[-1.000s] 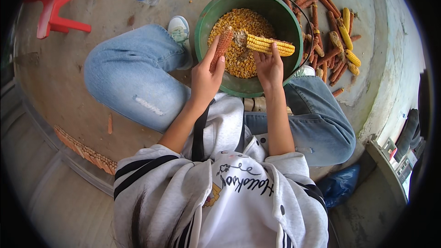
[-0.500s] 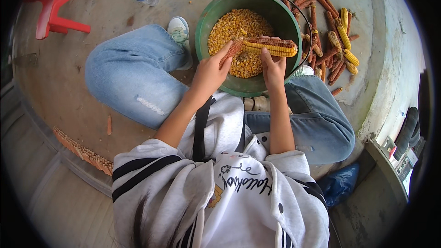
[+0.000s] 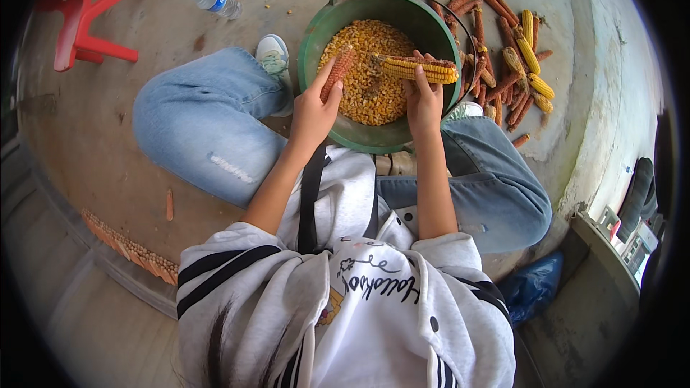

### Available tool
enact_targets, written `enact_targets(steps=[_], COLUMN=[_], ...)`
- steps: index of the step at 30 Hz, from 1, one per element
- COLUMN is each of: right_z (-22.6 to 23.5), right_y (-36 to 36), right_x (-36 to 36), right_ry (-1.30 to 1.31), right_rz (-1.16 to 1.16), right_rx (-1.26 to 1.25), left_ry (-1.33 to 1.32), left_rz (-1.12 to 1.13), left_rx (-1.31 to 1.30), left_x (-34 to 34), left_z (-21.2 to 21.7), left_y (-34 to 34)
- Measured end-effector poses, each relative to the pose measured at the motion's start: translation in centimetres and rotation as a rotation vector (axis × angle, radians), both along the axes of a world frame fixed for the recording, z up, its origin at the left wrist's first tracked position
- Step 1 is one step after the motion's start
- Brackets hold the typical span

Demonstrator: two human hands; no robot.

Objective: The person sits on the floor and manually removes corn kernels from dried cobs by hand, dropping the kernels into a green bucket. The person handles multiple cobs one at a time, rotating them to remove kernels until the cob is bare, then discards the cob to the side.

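Observation:
My left hand (image 3: 314, 111) is closed around a bare reddish corn cob (image 3: 338, 72), which tilts upward over the left part of a green bucket (image 3: 310, 29). A partly shelled ear of corn (image 3: 424, 70) lies across my right hand (image 3: 424, 104), gripped with the thumb on its near side. Yellow kernels remain along that ear, and a stripped reddish part shows on its far side. The cob and the ear are apart. Beneath both hands, loose corn kernels (image 3: 374, 39) cover the bucket's bottom.
Right of the bucket is a pile of bare cobs (image 3: 507, 86) with several yellow ears (image 3: 528, 50) among them. A water bottle (image 3: 215, 2) lies at the far left, near a red plastic stool (image 3: 83, 25). A blue plastic bag (image 3: 532, 287) sits at the lower right.
My left hand has drawn the bare cob away from the ear, leftward, and tipped it more upright. The ear stays in my right hand. The whole view has shifted slightly.

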State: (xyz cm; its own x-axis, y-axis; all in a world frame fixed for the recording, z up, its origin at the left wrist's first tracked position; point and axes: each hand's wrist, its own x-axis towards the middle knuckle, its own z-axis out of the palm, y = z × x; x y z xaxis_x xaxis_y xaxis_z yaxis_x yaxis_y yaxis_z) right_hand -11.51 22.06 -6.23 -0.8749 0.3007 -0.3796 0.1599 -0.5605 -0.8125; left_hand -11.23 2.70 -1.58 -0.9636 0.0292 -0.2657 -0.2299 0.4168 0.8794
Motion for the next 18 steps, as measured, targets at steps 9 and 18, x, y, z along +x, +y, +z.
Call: enact_targets(steps=[9, 18], right_z=[1.4, 2.2], right_y=[0.5, 3.5], right_x=[-0.3, -0.4], right_ry=[-0.166, -0.318], right_rz=[-0.006, -0.100], right_rx=[0.050, -0.152], left_ry=[-0.130, -0.176], left_rz=[0.055, 0.064], left_rx=[0.114, 0.243], left_x=[0.5, 0.9], left_z=[-1.7, -1.9], left_y=[0.3, 0.2])
